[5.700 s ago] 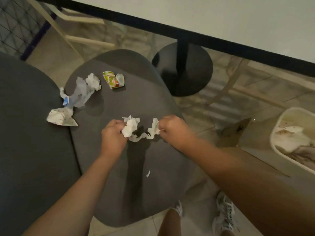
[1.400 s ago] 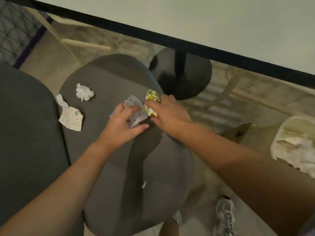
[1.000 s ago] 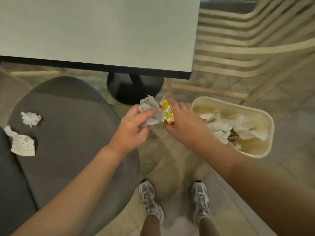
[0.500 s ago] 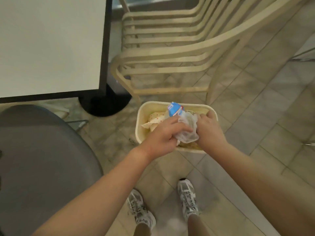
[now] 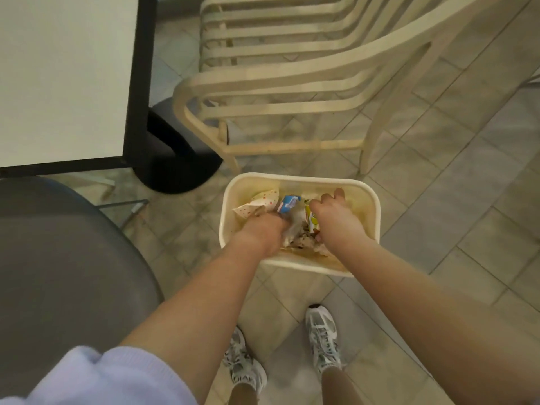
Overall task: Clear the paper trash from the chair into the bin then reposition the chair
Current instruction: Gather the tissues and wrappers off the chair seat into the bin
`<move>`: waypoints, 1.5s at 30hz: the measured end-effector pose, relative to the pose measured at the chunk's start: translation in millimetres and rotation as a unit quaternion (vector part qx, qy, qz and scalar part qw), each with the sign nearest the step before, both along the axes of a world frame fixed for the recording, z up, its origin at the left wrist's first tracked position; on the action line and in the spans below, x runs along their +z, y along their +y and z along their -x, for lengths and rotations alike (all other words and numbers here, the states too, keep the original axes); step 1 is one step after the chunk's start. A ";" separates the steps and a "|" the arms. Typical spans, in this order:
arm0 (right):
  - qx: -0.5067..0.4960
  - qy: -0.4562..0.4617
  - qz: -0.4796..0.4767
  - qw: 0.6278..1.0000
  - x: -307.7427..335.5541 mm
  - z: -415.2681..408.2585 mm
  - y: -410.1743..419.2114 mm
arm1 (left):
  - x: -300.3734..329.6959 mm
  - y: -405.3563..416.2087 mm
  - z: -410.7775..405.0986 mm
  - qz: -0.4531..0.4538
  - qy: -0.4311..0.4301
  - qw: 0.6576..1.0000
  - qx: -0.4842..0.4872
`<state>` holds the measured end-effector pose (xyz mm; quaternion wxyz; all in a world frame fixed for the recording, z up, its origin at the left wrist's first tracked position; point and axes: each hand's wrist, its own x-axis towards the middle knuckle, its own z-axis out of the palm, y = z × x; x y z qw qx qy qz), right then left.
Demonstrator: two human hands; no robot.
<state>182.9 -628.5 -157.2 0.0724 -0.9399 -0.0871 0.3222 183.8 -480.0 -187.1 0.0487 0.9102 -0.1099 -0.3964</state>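
Both hands have dropped lower into the bin [image 5: 371, 211] at frame centre. Left hand [image 5: 263, 229] is closed on crumpled paper [image 5: 292, 229]; right hand [image 5: 333, 217] curls loosely beside a yellow wrapper [image 5: 311, 222], grip unclear. Such scraps look light and soft, best pinched whole. Grey chair [image 5: 58, 273] sits lower left

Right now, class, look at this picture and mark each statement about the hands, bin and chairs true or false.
1. Both hands, left hand and right hand, are over the cream plastic bin. True.
2. The bin stands on the white tabletop. False: it stands on the tiled floor.
3. A yellow-printed wrapper lies by the right hand. True.
4. The cream slatted plastic chair lies tipped over. False: upright.
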 end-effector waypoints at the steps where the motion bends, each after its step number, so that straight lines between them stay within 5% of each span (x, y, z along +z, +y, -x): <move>1: 0.011 0.000 0.008 1.000 -1.5 -1.8 0.8 | -3.2 -0.2 -0.3 -0.017 -0.002 0.999 -0.029; 4: 0.024 0.004 0.024 0.999 -0.9 -3.0 4.6 | 4.6 0.1 -1.2 -0.001 0.051 0.999 -0.005; 10: 0.007 0.008 0.044 0.999 13.4 8.1 3.7 | 25.2 16.2 7.0 0.187 0.060 0.974 0.111; 16: 0.022 -0.040 0.027 0.999 63.5 23.5 17.4 | 76.7 42.5 24.5 0.277 0.000 0.946 0.168; 24: 0.105 -0.120 -0.036 0.986 112.6 31.6 114.2 | 130.4 115.9 59.7 0.324 -0.200 0.901 0.210; 32: 0.161 -0.127 -0.125 0.971 117.9 41.5 278.8 | 129.9 285.2 109.1 0.125 -0.319 0.910 0.234; 45: 0.322 -0.092 -0.196 0.922 70.1 53.9 560.0 | 77.0 535.1 176.2 -0.066 -0.293 0.845 0.442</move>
